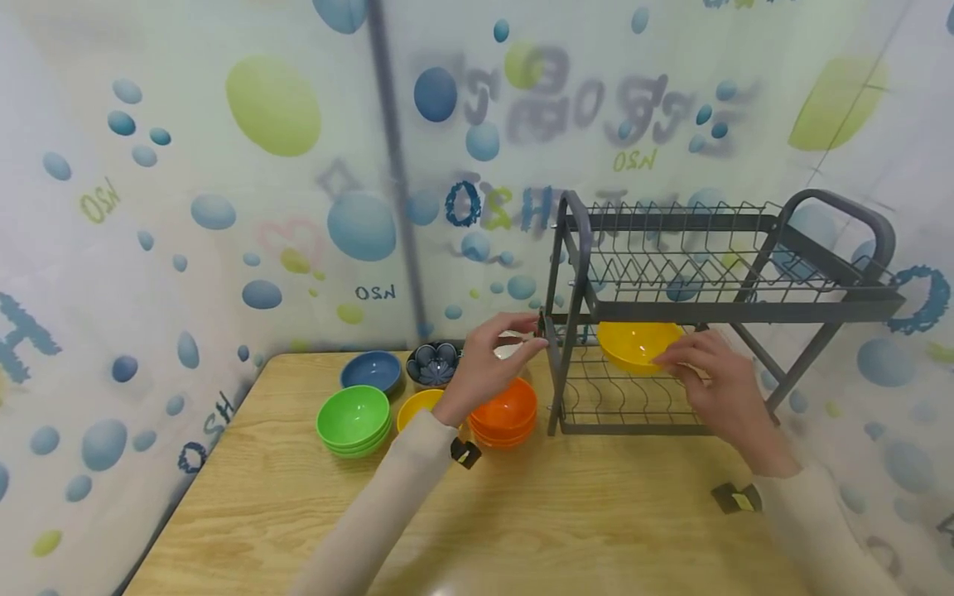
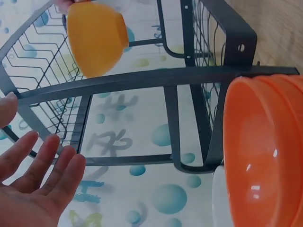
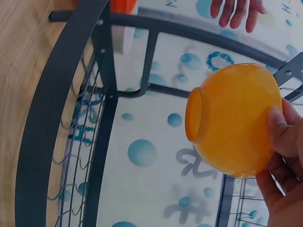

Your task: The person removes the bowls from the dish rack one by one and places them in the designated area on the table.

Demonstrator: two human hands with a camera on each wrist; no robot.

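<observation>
My right hand (image 1: 719, 385) pinches a yellow bowl (image 1: 633, 343) by its rim, thumb on one side and fingers on the other. The bowl hangs above the lower shelf of a dark grey two-tier dish rack (image 1: 738, 312), just under the upper tier. From the right wrist view, the bowl (image 3: 236, 118) turns its round foot toward the rack's side. My left hand (image 1: 492, 360) is at the rack's left end, its fingertips right by the side frame. In the left wrist view its fingers (image 2: 66, 175) are loosely extended, the thumb apart, with nothing between them.
Left of the rack stand stacked orange bowls (image 1: 503, 414), another yellow bowl (image 1: 420, 406), stacked green bowls (image 1: 354, 418), a blue bowl (image 1: 371, 372) and a dark flower-patterned bowl (image 1: 434, 364). A white piece (image 1: 508, 351) shows partly behind my left hand. A patterned curtain (image 1: 298, 207) hangs behind the wooden table (image 1: 246, 497).
</observation>
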